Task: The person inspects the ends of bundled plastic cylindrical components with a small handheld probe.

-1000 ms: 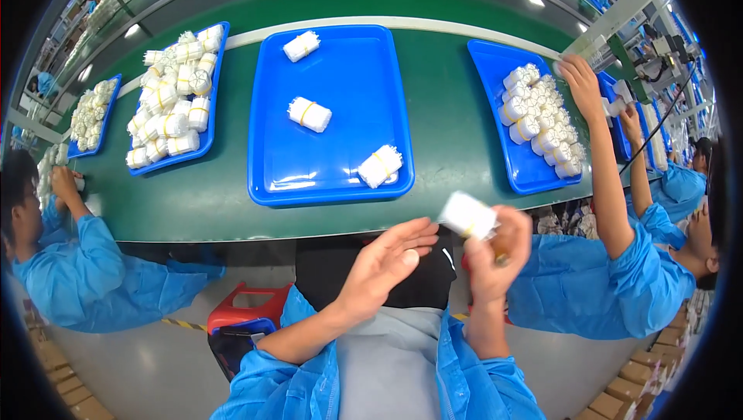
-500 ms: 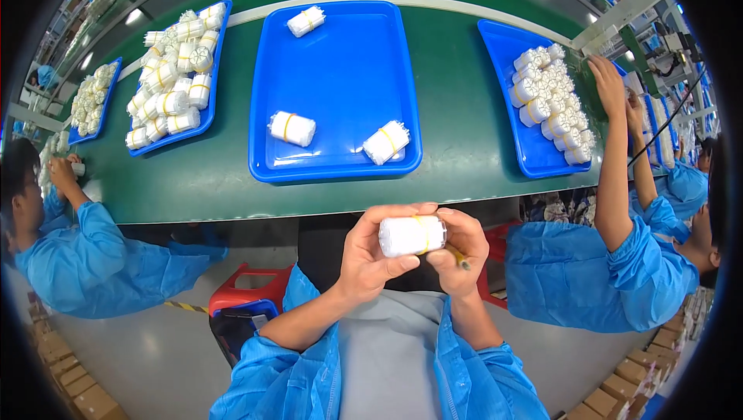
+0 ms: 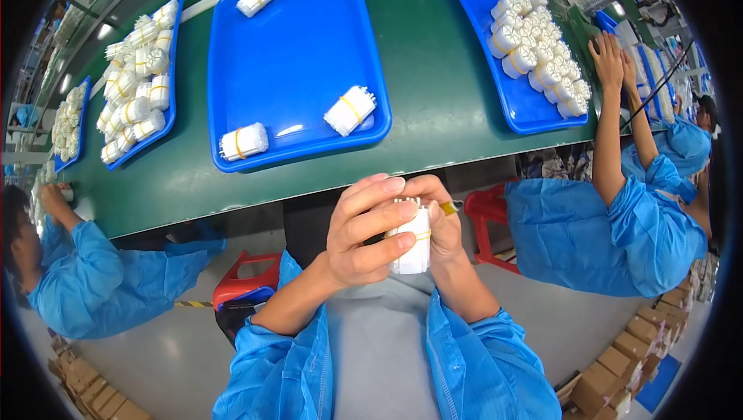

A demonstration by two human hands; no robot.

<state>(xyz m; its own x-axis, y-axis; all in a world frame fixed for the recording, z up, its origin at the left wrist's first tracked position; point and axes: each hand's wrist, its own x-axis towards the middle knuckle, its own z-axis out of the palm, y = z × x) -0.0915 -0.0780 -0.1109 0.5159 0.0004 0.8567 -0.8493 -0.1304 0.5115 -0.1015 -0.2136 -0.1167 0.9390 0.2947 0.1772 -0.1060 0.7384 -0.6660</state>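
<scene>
In front of my chest I hold a bundle of white plastic pieces with a yellow band round its middle. It stands roughly upright. My left hand is closed on its left side, fingers lying across the upper front. My right hand grips it from the right, index finger bent over the top end. A small yellow item shows at the right hand's fingers; its kind is unclear. Beyond the hands is a blue tray with three similar banded bundles, one of them the near-right bundle.
The trays stand on a green worktable. Banded bundles fill a left tray and a right tray. Co-workers in blue sit at either side, with a forearm on the right. Red stools stand below the table.
The bundle has turned from lying sideways to upright, and my left fingers have moved over its front. The view has shifted, so the trays appear farther left and higher.
</scene>
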